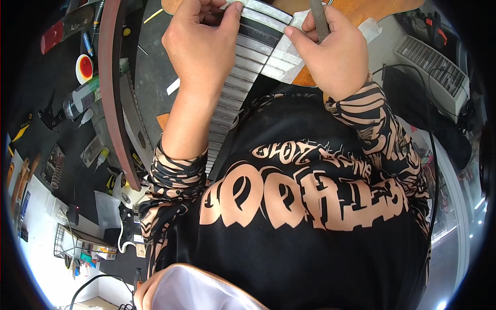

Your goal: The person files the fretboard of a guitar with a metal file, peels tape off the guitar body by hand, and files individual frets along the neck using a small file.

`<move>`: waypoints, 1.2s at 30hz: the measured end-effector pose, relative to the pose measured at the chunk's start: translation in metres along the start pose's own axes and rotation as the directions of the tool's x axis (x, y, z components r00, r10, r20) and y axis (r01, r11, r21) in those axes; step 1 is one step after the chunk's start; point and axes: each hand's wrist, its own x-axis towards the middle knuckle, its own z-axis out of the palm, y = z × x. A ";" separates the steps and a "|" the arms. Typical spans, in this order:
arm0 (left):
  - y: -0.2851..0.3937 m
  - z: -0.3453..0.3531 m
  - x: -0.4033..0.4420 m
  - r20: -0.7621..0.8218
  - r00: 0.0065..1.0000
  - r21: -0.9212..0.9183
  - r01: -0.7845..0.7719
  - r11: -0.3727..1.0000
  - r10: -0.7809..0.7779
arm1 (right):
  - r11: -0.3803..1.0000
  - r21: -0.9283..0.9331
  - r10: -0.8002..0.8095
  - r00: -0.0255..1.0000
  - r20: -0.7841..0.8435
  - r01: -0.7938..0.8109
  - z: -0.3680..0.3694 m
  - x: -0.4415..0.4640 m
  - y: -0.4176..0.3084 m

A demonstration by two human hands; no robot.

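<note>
A guitar neck [240,77] with many metal frets runs up from lower left to the tape-covered, orange-brown guitar body [382,9]. My left hand [201,46] is closed over the upper fretboard, thumb tip against one end of a narrow silvery strip [266,11] lying across it. What its curled fingers hold, if anything, is hidden. In my right hand [338,57] is a flat metal file [319,21], pointing up. The right thumb is near the strip's other end, over whitish masking tape [281,57].
A long reddish-brown curved bar [111,93] stands left of my left arm. Beyond it, the dark bench holds a spray bottle [77,101], a red-and-white round container [84,68], a blue marker [88,44] and small tools. A grey vented unit [431,64] with cables sits at right.
</note>
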 end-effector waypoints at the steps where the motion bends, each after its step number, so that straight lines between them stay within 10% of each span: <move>1: 0.001 0.001 0.000 -0.023 0.998 0.000 -0.067 0.998 0.067 | 0.999 -0.037 0.003 1.000 0.001 -0.002 0.000 0.001 -0.001; 9: 0.001 -0.002 0.002 -0.135 0.904 0.301 -0.354 0.886 0.407 | 0.971 -0.146 -0.201 0.976 -0.082 0.187 0.005 0.002 0.005; 17: -0.041 0.014 0.007 -0.101 0.571 0.591 -0.624 0.511 0.815 | 0.914 -0.315 -0.293 0.953 -0.075 0.256 0.003 0.000 0.014; 36: -0.019 0.017 -0.043 0.070 0.694 0.753 -0.508 0.418 0.717 | 0.781 -0.487 -0.459 0.888 -0.020 0.392 0.005 0.015 0.049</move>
